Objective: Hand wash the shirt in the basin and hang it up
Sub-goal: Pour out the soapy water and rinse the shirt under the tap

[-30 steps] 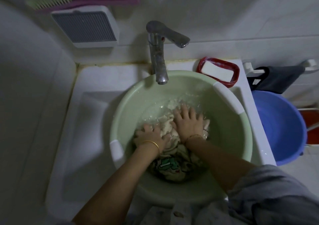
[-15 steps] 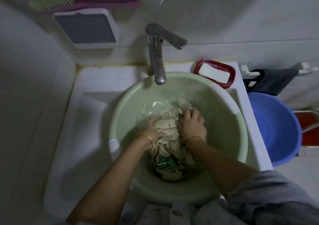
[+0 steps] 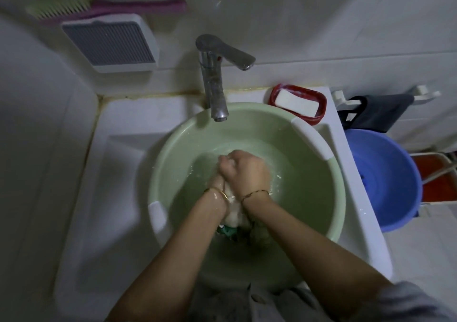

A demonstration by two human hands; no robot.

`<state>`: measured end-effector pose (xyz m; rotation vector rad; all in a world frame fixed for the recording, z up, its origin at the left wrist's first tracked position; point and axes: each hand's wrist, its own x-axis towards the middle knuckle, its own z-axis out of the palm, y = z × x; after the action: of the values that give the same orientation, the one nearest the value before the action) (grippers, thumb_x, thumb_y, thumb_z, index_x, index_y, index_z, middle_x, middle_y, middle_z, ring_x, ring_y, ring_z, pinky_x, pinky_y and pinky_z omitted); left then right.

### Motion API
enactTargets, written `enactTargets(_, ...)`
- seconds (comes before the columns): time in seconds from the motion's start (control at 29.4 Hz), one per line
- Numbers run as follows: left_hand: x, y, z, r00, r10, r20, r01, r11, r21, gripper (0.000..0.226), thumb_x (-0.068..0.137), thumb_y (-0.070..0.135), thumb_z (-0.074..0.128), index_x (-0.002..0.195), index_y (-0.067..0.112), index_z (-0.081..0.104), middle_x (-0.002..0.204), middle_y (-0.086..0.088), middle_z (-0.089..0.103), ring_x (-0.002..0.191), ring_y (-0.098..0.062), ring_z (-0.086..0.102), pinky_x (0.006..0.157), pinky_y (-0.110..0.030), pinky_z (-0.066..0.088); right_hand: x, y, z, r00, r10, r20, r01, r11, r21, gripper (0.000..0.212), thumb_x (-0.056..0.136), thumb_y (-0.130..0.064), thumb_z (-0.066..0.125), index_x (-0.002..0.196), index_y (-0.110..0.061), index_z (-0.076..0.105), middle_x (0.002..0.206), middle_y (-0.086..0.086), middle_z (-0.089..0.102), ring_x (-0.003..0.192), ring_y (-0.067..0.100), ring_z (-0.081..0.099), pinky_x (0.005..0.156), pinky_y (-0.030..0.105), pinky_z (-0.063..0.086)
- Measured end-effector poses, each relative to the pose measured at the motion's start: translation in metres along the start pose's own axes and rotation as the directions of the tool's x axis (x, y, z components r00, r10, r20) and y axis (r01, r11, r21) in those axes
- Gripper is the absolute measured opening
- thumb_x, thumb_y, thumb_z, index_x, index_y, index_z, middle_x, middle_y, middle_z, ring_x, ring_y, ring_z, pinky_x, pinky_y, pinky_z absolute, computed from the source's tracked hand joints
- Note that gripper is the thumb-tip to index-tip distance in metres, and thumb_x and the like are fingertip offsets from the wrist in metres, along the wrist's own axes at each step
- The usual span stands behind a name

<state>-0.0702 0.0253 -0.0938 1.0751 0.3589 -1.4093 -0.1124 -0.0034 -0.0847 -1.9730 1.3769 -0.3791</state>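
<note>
A pale green basin [image 3: 319, 180] with water stands in the white sink [image 3: 118, 163] under the tap [image 3: 212, 79]. The wet cream shirt [image 3: 235, 216], with a green print at its lower end, is bunched into a lump lifted above the water. My right hand [image 3: 244, 171] grips the top of the lump with curled fingers. My left hand [image 3: 217, 184] holds the shirt just below, mostly hidden behind the right hand. Both wrists wear thin bracelets.
A red soap dish with a white bar [image 3: 298, 102] sits on the sink's back right corner. A blue bucket [image 3: 385, 178] stands to the right, with a dark cloth [image 3: 378, 112] on a rail above it. A brush [image 3: 99, 6] and a white vent [image 3: 111, 42] are on the wall.
Both hands have gone from pressing the shirt flat in the water to gathering it into a lump and lifting it, with the right hand now over the left.
</note>
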Motion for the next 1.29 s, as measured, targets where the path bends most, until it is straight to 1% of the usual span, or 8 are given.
enactTargets(0.1,0.009,0.002,-0.001,0.998,0.019,-0.060,0.010,0.894,0.447,0.037,0.101,0.028,0.033,0.077,0.013,0.057,0.069,-0.007,0.060,0.070,-0.017,0.055,0.062,-0.023,0.047,0.025,0.021,0.002,0.996,0.087,-0.012,-0.087,0.992,-0.088,0.029,0.091,-0.038,0.049,0.081,-0.014,0.061,0.087,0.013,0.065,0.081,0.034,0.060,0.061,0.029,0.036)
enactTargets(0.2,0.023,0.019,-0.019,0.947,0.308,-0.091,0.029,0.199,0.980,0.047,0.097,0.040,0.033,0.104,0.006,0.064,0.106,-0.018,0.064,0.097,-0.031,0.060,0.080,-0.033,0.044,0.044,0.051,-0.005,0.990,0.114,0.089,-0.083,0.951,-0.297,0.032,0.094,-0.040,0.046,0.109,-0.015,0.058,0.115,0.013,0.051,0.092,0.036,0.057,0.070,0.033,0.042)
enactTargets(0.41,0.037,0.015,-0.048,0.891,0.426,0.159,0.121,-0.560,0.820,0.057,0.099,0.044,0.028,0.149,0.035,0.002,0.152,-0.014,0.010,0.131,-0.040,0.026,0.099,-0.049,0.037,0.029,0.076,0.019,0.976,0.010,0.219,0.143,0.729,-0.669,0.065,0.093,-0.056,0.035,0.148,-0.029,0.012,0.157,0.008,0.008,0.136,0.040,0.021,0.104,0.055,0.028)
enactTargets(0.58,0.046,0.002,-0.066,0.928,0.360,0.097,0.207,-0.715,0.668,0.056,0.099,0.041,0.027,0.150,0.032,0.006,0.152,-0.013,0.012,0.135,-0.042,0.017,0.103,-0.053,0.031,0.032,0.088,0.035,0.871,-0.126,0.475,0.441,0.625,-0.644,0.065,0.096,-0.058,0.018,0.150,-0.028,0.001,0.160,0.006,-0.005,0.144,0.038,-0.003,0.111,0.063,0.010)
enactTargets(0.78,0.055,-0.001,-0.071,0.875,0.469,0.119,0.191,-0.562,0.805,0.066,0.095,0.039,0.025,0.150,0.020,-0.007,0.141,-0.018,0.027,0.120,-0.036,0.039,0.103,-0.041,0.032,0.029,0.079,0.042,0.907,-0.097,0.410,0.380,0.609,-0.696,0.059,0.100,-0.036,0.027,0.150,-0.022,-0.001,0.159,0.011,-0.006,0.144,0.038,0.000,0.112,0.059,0.015)
enactTargets(0.99,0.064,0.016,-0.068,0.874,0.486,-0.015,-0.061,0.141,0.988,0.074,0.082,0.009,0.060,0.145,0.030,0.027,0.141,-0.013,0.032,0.129,-0.032,0.039,0.110,-0.034,0.032,0.031,0.081,0.045,0.991,0.013,0.131,0.064,0.819,-0.570,0.049,0.094,-0.028,0.047,0.140,-0.025,0.030,0.143,0.011,0.031,0.121,0.036,0.039,0.088,0.043,0.044)
enactTargets(1.09,0.063,0.026,-0.054,0.936,0.294,-0.191,-0.165,0.850,0.500,0.037,0.082,0.004,0.049,0.116,0.014,0.061,0.106,-0.016,0.063,0.094,-0.035,0.063,0.088,-0.040,0.051,0.029,0.054,0.041,0.962,0.243,0.122,-0.255,0.963,0.092,0.029,0.088,-0.020,0.059,0.116,-0.012,0.057,0.113,0.007,0.058,0.089,0.022,0.058,0.076,0.023,0.045)
enactTargets(1.29,0.040,0.034,-0.028,0.990,0.012,-0.139,-0.018,0.999,-0.042,0.035,0.091,0.041,0.045,0.078,0.011,0.058,0.073,-0.007,0.060,0.071,-0.021,0.057,0.068,-0.031,0.045,-0.011,-0.005,0.016,0.991,-0.008,0.134,-0.020,0.979,0.202,0.030,0.079,-0.048,0.063,0.067,-0.021,0.064,0.072,0.002,0.065,0.069,0.018,0.060,0.062,0.031,0.047)
